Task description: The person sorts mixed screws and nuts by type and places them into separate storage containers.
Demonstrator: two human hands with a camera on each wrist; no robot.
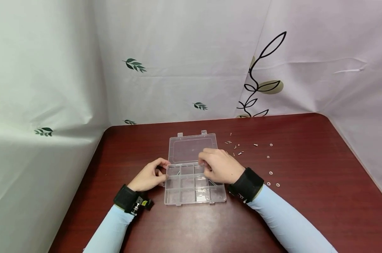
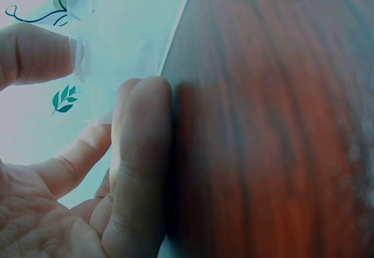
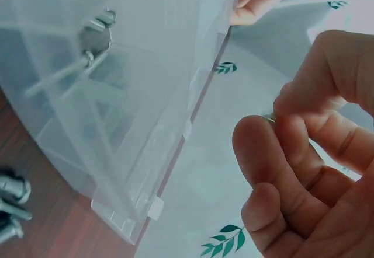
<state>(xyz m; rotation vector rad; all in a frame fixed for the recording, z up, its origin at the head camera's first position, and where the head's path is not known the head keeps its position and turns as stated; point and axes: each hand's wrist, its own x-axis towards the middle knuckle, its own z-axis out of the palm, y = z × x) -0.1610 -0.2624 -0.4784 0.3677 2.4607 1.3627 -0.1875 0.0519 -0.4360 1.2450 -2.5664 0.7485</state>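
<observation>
Clear plastic shapes the open gridded box [image 1: 187, 182]; left grip [image 1: 150, 175] holds its side, right grip [image 1: 221, 165] pinches metal [image 3: 269, 117].

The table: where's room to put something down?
Bare table: in front of the clear box, between the sleeves; left of the lid, beyond the left hand; and right of the white rings, out to the table's right edge. Crowded: the box under the right hand, and right of the lid, among little metal pieces.

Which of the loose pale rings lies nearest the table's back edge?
The ring just right of the lone metal piece; every other ring lies farther from that edge.
</observation>
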